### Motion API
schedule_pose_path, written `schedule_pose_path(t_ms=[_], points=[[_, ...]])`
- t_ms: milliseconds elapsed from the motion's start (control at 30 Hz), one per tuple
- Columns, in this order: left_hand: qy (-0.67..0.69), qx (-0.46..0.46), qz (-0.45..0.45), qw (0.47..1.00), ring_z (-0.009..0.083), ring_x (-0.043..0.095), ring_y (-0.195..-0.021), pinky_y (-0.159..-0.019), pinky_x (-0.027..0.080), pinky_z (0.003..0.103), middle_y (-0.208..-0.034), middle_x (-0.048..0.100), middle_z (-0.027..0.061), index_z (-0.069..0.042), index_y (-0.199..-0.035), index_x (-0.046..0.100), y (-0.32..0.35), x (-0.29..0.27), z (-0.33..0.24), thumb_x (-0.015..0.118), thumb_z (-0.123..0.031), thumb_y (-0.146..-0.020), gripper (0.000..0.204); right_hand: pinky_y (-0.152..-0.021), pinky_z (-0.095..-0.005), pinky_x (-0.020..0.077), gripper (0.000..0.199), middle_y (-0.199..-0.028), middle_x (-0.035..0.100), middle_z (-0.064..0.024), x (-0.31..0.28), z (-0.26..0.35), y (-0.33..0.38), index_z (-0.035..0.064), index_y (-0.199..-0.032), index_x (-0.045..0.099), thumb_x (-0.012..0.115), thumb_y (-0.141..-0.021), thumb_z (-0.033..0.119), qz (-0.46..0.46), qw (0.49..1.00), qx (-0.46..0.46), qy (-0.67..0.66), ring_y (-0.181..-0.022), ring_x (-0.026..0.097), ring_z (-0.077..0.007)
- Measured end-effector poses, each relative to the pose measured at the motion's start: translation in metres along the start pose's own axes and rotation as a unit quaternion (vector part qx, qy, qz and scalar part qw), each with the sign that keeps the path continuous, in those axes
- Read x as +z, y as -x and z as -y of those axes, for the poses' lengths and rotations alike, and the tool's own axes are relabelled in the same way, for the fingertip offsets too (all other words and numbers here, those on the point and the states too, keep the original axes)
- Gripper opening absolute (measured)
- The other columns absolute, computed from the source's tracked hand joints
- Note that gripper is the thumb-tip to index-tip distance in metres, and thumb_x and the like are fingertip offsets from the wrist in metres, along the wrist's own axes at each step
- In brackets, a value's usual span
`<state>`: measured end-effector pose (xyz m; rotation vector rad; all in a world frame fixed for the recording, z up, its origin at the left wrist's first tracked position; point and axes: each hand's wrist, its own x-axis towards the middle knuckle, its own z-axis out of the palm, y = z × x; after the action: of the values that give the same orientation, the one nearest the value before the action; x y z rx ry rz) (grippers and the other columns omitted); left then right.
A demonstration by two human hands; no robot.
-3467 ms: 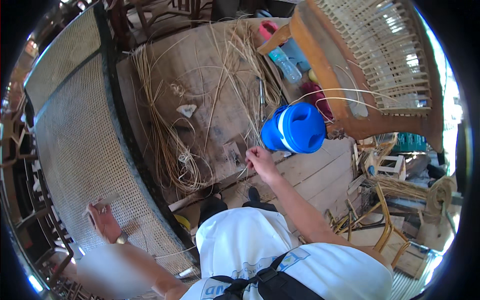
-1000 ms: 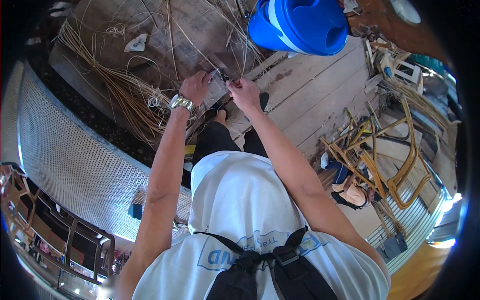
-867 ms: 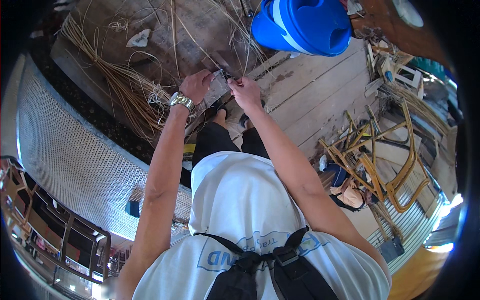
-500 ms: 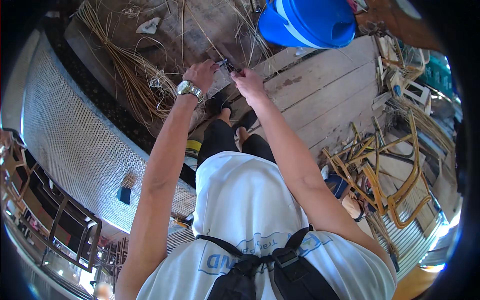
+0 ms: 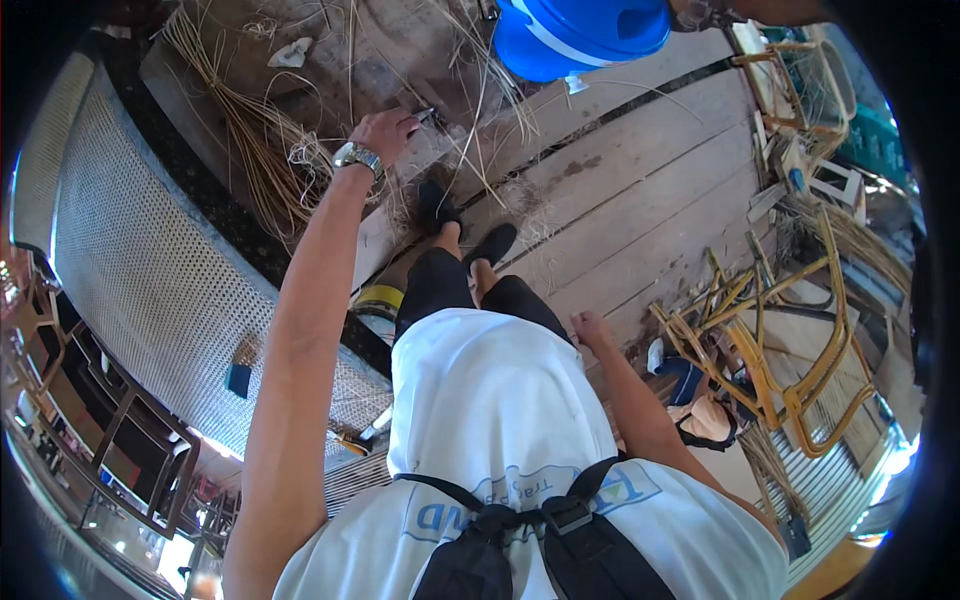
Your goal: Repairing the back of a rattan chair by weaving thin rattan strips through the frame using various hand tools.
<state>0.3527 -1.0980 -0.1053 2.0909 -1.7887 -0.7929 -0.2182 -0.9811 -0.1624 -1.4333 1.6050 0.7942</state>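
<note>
From the middle of the view, the left hand [image 5: 384, 134] is at 11 o'clock and pinches a small shiny thing [image 5: 424, 114] at its fingertips. A watch [image 5: 357, 159] (a metal one) sits on that wrist. The right hand [image 5: 590, 328], just past 3 o'clock, looks curled; I can't tell if it holds anything. Thin cane strips [image 5: 250, 150] lie at 10 o'clock, and a blue tub [image 5: 585, 38] stands near 1.
</note>
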Motion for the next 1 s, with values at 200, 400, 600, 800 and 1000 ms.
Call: schedule_pose_path(t_ms=[200,400,600,800,1000], points=[[0.074,-0.104,0.035,0.991,0.0308,0.068,-0.084,-0.078,0.051,0.041,-0.082,0.07,0.0114,-0.008,-0.101,0.069,-0.012,-0.003,-0.002,0.053,-0.031,-0.094,0.029,-0.054,-0.0304,0.0482,0.045,-0.082,0.061,-0.0095,-0.117,0.229,-0.006,-0.0034,-0.104,0.061,0.057,-0.095,0.04,-0.015,0.932,-0.169,-0.32,-0.057,0.06,-0.0158],[0.055,-0.104,0.027,0.993,0.0301,0.068,-0.085,-0.079,0.051,0.04,-0.082,0.07,0.01,-0.008,-0.1,0.069,-0.011,-0.003,-0.003,0.052,-0.031,-0.095,0.029,-0.039,-0.0245,0.0333,0.037,-0.071,0.061,-0.0114,-0.153,0.383,-0.022,-0.0009,-0.085,0.06,0.07,-0.091,0.035,0.217,0.886,-0.111,-0.393,-0.052,0.053,-0.0124],[0.003,-0.022,0.002,1.0,0.0293,0.067,-0.086,-0.08,0.051,0.041,-0.08,0.069,0.0095,-0.01,-0.1,0.069,-0.009,-0.002,0.0,0.051,-0.029,-0.094,0.026,-0.057,-0.0474,0.0492,0.051,-0.085,0.07,-0.0212,-0.103,0.389,-0.052,0.0015,-0.089,0.069,0.051,-0.096,0.048,-0.152,0.931,-0.288,-0.165,-0.07,0.068,-0.0364],[0.018,-0.017,-0.001,1.0,0.0294,0.067,-0.082,-0.077,0.051,0.041,-0.079,0.068,0.0098,-0.01,-0.1,0.07,-0.01,0.0,0.0,0.052,-0.032,-0.095,0.029,-0.066,-0.0513,0.052,0.034,-0.087,0.068,-0.0178,-0.087,0.357,-0.056,0.0069,-0.095,0.066,0.053,-0.091,0.038,-0.212,0.915,-0.344,0.011,-0.082,0.066,-0.0402],[0.065,-0.087,0.005,0.994,0.0288,0.067,-0.079,-0.075,0.051,0.042,-0.078,0.068,0.0095,-0.009,-0.099,0.069,-0.008,0.001,0.006,0.052,-0.032,-0.095,0.029,-0.078,-0.0524,0.0487,0.031,-0.096,0.067,-0.0218,-0.016,0.091,-0.032,0.0042,-0.094,0.066,0.054,-0.089,0.033,-0.113,0.978,-0.168,0.054,-0.09,0.062,-0.0423]])
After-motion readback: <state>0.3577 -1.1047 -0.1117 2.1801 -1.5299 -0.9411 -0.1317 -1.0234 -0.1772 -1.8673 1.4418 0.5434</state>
